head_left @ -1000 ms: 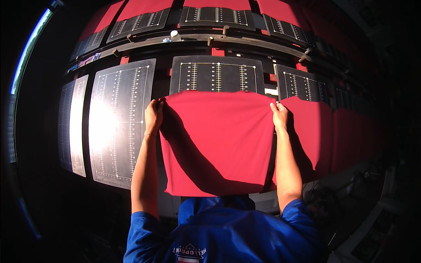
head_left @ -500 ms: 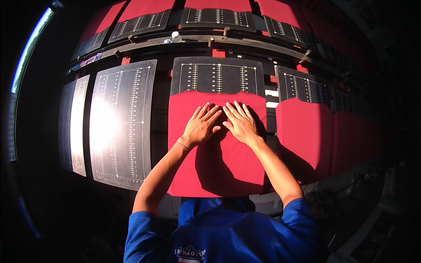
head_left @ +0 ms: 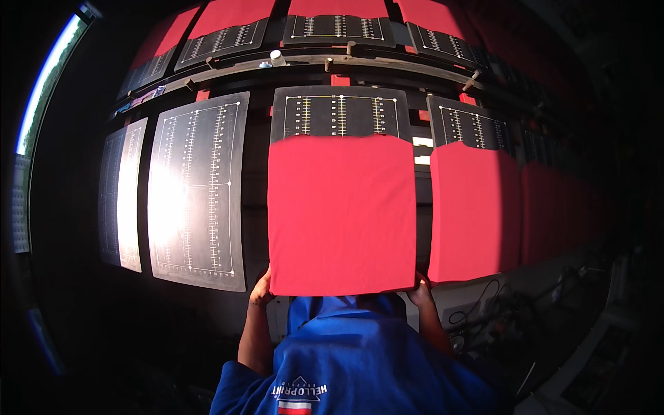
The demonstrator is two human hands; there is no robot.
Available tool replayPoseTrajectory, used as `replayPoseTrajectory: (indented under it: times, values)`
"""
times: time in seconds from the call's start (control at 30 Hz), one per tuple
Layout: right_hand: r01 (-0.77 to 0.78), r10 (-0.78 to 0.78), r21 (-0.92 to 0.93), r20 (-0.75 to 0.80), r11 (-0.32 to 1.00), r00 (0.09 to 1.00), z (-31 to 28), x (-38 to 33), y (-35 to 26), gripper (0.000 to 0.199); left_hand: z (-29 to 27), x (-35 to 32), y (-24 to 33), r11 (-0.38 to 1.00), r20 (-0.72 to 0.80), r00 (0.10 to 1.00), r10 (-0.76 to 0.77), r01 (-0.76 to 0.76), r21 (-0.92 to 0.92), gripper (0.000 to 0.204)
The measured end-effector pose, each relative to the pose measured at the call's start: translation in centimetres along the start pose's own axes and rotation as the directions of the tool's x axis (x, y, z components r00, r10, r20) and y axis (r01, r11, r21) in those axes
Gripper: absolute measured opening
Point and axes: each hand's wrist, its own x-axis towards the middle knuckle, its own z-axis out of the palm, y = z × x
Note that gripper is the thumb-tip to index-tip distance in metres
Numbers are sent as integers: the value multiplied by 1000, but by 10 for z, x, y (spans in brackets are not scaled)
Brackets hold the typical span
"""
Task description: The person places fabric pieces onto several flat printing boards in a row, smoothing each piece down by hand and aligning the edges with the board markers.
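Note:
A smooth red cloth (head_left: 340,214) is drawn over the near part of a dark, ruled flat board (head_left: 360,114), whose far end shows bare. At the cloth's near left corner, my left hand (head_left: 261,289) is closed around the edge, its fingertips tucked out of sight. My right hand (head_left: 420,294) closes on the near right corner in the same way, mostly in shadow and with its fingers partly hidden. The cloth lies nearly flat, with faint creases toward its lower left.
Two bare ruled boards (head_left: 197,194) stand to the left, one glaring with light. To the right, another board carries red cloth (head_left: 474,207). Beyond a rail (head_left: 304,57) with pegs and a small white bottle (head_left: 277,58), several more red-covered boards line up.
Both hands have left the top of the cloth, where they lay flat, and moved down to its near corners. Their shadow is gone and the cloth's far edge looks straighter.

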Motion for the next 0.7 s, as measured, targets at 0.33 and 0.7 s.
replayPoseTrajectory:
  times: [0.33, 0.7]
  values:
    - [114, -118, -36, -147, 993, 982, 3, -15, -6, 45, -35, 10, -27, 921, 84, 966, 245, -259, 291, 58]
    - [332, -380, -829, 514, -451, 769, 222, 6, -86, 63, 14, -20, 21, 813, 309, 870, 384, -477, 334, 75]
